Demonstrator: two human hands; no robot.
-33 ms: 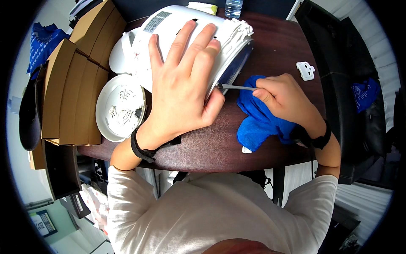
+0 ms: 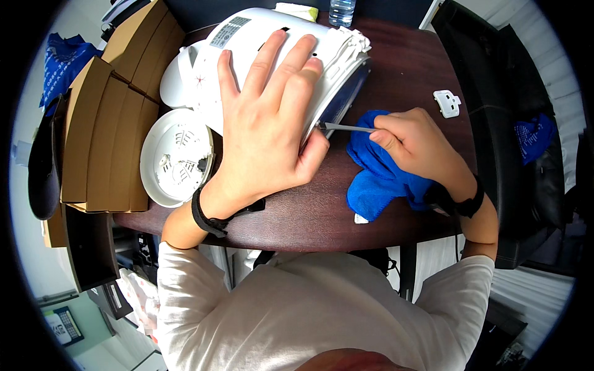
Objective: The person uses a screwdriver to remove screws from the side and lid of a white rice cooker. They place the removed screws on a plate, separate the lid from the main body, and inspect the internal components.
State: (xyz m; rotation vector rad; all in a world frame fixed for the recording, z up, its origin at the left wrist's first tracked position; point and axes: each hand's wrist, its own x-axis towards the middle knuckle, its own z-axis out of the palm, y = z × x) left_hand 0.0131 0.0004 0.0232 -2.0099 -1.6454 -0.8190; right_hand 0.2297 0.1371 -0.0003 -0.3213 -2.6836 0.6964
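Observation:
A large white plastic appliance housing (image 2: 213,68), with a printed label on top, lies on its side at the far middle of the table. My left hand (image 2: 266,117) rests flat on it, fingers spread. Its thumb is bent beside the housing's near right edge. My right hand (image 2: 417,142) is closed around a slim metal tool (image 2: 349,128) with a flat, widened tip; the fist hides its handle. That tip meets the seam at the housing's edge, near my left thumb, next to a dark blue panel (image 2: 346,93). Beneath the right hand lies a crumpled blue cloth (image 2: 374,185).
To the left of the housing sits a round white plastic part (image 2: 179,176), beside stacked cardboard boxes (image 2: 105,148). A small white bracket (image 2: 447,104) lies at the table's right. Behind stand a water bottle (image 2: 341,12) and a folded yellow-white cloth (image 2: 297,10).

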